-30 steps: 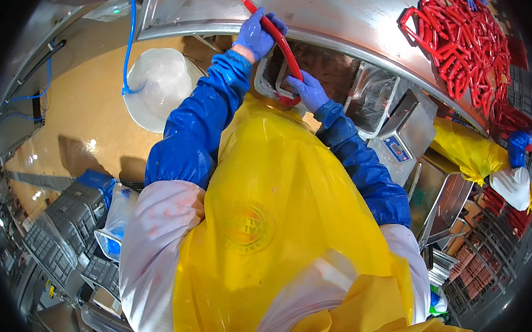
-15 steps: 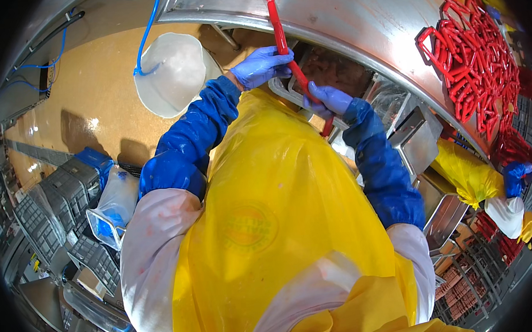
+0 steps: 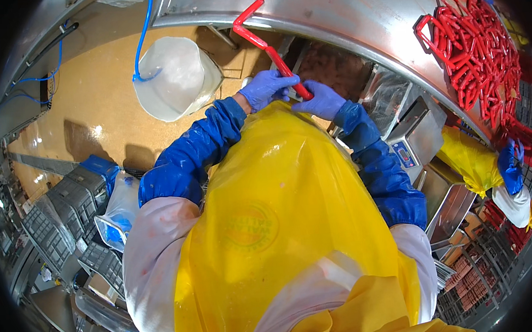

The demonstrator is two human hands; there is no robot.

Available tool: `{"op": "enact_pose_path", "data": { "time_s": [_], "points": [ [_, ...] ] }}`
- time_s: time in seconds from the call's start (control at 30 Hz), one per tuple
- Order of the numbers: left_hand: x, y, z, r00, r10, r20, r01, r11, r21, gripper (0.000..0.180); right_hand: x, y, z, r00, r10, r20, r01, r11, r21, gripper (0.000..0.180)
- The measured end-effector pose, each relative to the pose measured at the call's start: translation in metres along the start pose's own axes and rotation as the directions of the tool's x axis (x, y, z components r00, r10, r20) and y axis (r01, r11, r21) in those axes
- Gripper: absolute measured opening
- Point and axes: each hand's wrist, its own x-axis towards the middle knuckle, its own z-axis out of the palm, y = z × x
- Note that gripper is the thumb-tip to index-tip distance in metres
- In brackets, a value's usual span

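Note:
A string of red sausage links [image 3: 255, 32] runs down from the steel table [image 3: 354, 12] to my two gloved hands. My left hand [image 3: 267, 88] in a blue glove is closed around the string's lower end. My right hand [image 3: 320, 99], also gloved, grips the same string just to the right, at the top of my yellow apron [image 3: 281, 208]. Both hands are close together in front of a steel tub of dark minced meat [image 3: 333, 69]. Blue sleeves cover both forearms.
A large heap of red sausage links [image 3: 480, 46] lies on the table at the right. A white bucket [image 3: 176, 76] with a blue hose stands on the tan floor. A scale [image 3: 410, 150], grey crates [image 3: 60, 217] and another person's blue-gloved hand [image 3: 511, 164] are nearby.
Both hands have come down and toward my apron, drawing the sausage string along; the view has tilted so the bucket and table sit lower and more central.

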Motion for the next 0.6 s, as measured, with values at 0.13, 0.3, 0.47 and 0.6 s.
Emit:
{"op": "enact_pose_path", "data": {
  "time_s": [0.13, 0.3, 0.47, 0.6],
  "points": [
    [-0.014, 0.005, 0.005, 0.987, 0.036, -0.158, -0.006, 0.982, 0.189, 0.027, 0.004, 0.026, 0.008, 0.955, -0.069, 0.287, -0.084, 0.870, 0.487, 0.031],
    [-0.012, -0.004, 0.012, 0.937, 0.343, 0.064, -0.345, 0.938, 0.025, 0.016, 0.006, 0.036, 0.009, 0.619, -0.481, 0.621, -0.615, 0.194, 0.764, 0.069],
    [-0.006, -0.008, 0.016, 0.944, 0.327, 0.040, -0.315, 0.862, 0.397, 0.018, 0.005, -0.007, 0.028, 0.962, 0.053, 0.268, -0.250, 0.569, 0.783, 0.083],
    [-0.034, 0.048, 0.014, 0.904, 0.275, 0.328, -0.421, 0.430, 0.799, 0.034, -0.017, -0.026, 0.017, 0.995, -0.092, -0.050, 0.105, 0.852, 0.513, 0.053]
  ]
}}
